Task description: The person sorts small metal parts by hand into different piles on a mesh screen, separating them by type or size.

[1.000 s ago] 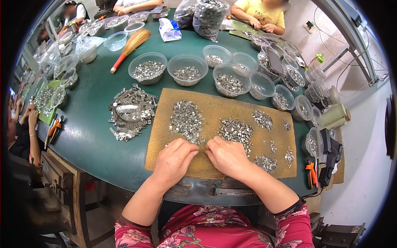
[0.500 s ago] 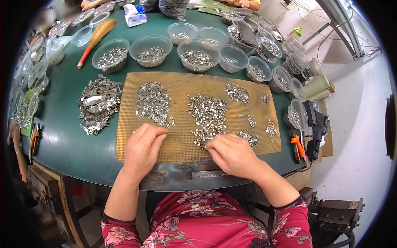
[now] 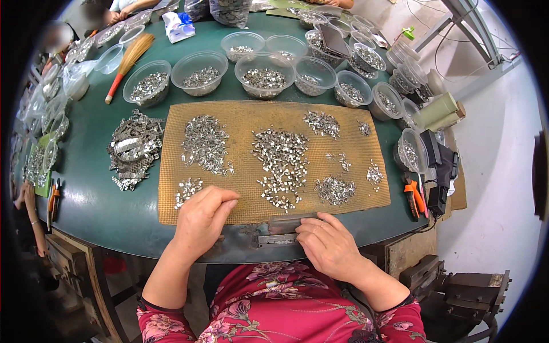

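A tan gridded mat lies on the green table with several heaps of small silvery metal links on it. Over its lower left edge is my left hand, thumb and forefinger pinched; anything between them is too small to see. A small heap of links lies beside that hand. My right hand is at the table's front edge, its bent fingers close together at the end of a narrow metal bar; what they may hold is hidden. The largest heap of links lies ahead of the right hand.
Clear plastic bowls of metal parts line the back and right. Linked metal bands are piled left of the mat. A straw brush lies farther back. Orange-handled pliers lie at the right. Other people's hands show at the far edges.
My right hand has drawn back from the large heap to the metal bar at the table's edge. The left hand has shifted slightly nearer me, uncovering the small heap beside it.
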`<state>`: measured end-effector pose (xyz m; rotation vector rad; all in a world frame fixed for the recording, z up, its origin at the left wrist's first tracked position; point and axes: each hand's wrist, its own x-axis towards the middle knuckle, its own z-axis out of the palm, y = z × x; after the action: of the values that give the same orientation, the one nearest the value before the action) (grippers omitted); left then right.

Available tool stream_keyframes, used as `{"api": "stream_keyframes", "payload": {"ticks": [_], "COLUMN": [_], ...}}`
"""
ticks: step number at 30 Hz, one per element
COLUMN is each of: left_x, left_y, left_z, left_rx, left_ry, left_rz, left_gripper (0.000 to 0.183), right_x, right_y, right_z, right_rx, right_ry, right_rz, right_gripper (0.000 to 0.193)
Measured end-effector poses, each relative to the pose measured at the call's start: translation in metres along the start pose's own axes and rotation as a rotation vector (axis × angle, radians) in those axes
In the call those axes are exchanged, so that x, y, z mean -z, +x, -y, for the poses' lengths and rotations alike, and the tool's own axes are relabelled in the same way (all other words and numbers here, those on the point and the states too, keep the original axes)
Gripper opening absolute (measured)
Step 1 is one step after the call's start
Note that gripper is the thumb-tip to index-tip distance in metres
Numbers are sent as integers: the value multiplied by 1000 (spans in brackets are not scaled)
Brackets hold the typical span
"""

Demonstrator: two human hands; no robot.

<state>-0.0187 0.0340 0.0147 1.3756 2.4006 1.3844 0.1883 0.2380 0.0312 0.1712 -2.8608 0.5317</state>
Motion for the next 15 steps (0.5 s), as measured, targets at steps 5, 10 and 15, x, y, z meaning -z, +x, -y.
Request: {"api": "stream_keyframes", "payload": {"ticks": [5, 10, 15], "left_x": [-11, -38, -60], "left_y": [-12, -23, -29], "left_z": [-13, -30, -35], "left_rx": [-26, -61, -118], "left_ry": [-39, -217, -276], "left_rz": [63, 172, 188], "left_gripper": [10, 13, 16], "right_x": [-10, -9, -11], "right_y": [-10, -18, -24], "right_z": [2, -5, -9], "right_rx": [38, 35, 27], "right_ry": [-86, -51, -29], "right_rz": [-96, -90, -86], "right_gripper": [22, 32, 37]}}
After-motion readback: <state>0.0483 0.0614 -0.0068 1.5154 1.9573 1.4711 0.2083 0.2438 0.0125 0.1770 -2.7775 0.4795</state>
